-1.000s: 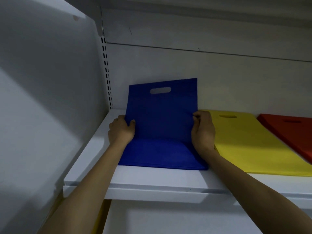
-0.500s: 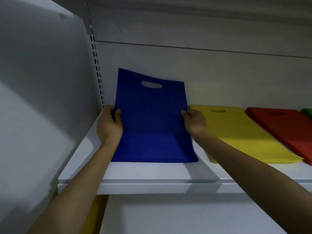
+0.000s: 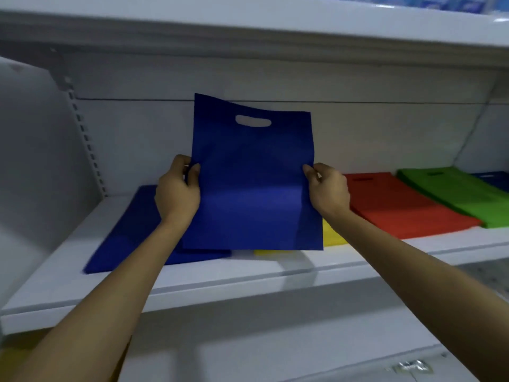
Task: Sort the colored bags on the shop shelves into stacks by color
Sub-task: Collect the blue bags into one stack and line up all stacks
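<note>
**Blue bag lifted clear of the shelf, held in 2 hands**

Head view. 1 blue bag (image 3: 253, 188) hangs upright in the air with its handle cut-out at the top. Its lower edge is clear of the shelf (image 3: 248, 274).
- The left hand (image 3: 176, 194) pinches the left side edge, thumb on the front face and fingers curled behind.
- The right hand (image 3: 329, 188) pinches the right side edge the same way.
- Both grips are closed on the bag and hold nothing else.
- The bag creases across mid-height, so the fabric is limp and the 2-point hold is what keeps it spread.

On the shelf, left to right:
- the blue stack (image 3: 132, 232) at the left end;
- the yellow stack (image 3: 332, 237), mostly hidden behind the held bag;
- the red stack (image 3: 399, 202);
- the green stack (image 3: 454, 194);
- a dark blue patch (image 3: 493, 179) at the right frame edge, possibly more blue bags, but too blurred and cropped to say.

Change: 1.0 s and 0.5 s ago the bag's lower half lay on the blue stack, with only the upper half bent upward. Now the whole bag is raised and sits to the right of that stack, in front of the yellow one. The hands are on the same edges as before.

Reading: the bag is in transit, not placed. The blue stack lies just to its lower left, and laying the bag squarely there would sort it. It should not come down on the yellow stack behind it.
</note>
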The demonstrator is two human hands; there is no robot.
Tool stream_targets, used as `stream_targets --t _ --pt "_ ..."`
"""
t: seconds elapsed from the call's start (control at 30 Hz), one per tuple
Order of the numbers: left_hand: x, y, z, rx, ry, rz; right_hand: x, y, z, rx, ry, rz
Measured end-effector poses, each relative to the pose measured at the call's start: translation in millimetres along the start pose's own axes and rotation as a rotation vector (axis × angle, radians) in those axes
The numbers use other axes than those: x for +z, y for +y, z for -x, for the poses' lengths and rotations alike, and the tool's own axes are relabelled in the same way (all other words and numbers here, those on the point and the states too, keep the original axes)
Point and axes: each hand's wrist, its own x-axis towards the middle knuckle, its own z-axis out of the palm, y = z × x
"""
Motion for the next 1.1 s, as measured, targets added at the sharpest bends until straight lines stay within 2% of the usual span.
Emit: stream_targets --t 0.1,0.3,0.43,0.6,0.9,1.1 --pt "47.4 54.5 24.2 0.006 -0.084 0.018 -69.4 41.9 7.9 0.042 0.078 0.101" --pt "137.0 176.6 85.1 0.132 -0.217 0.078 -217.1 125.2 25.2 0.106 0.257 0.176" --pt "186.3 240.0 133.1 0.192 -0.279 0.149 -298.8 177.2 47.0 0.175 0.306 0.277" --pt "247.6 297.8 194.6 0.185 -0.372 0.207 -382.4 233.5 79.8 0.230 0.349 0.374" --pt "337.5 387.6 258.2 0.219 -0.585 0.264 -474.7 324.4 102.7 0.346 0.422 0.452" --pt "422.7 427.3 262.7 0.190 -0.653 0.313 -513.0 382.8 59.1 0.384 0.433 0.495"
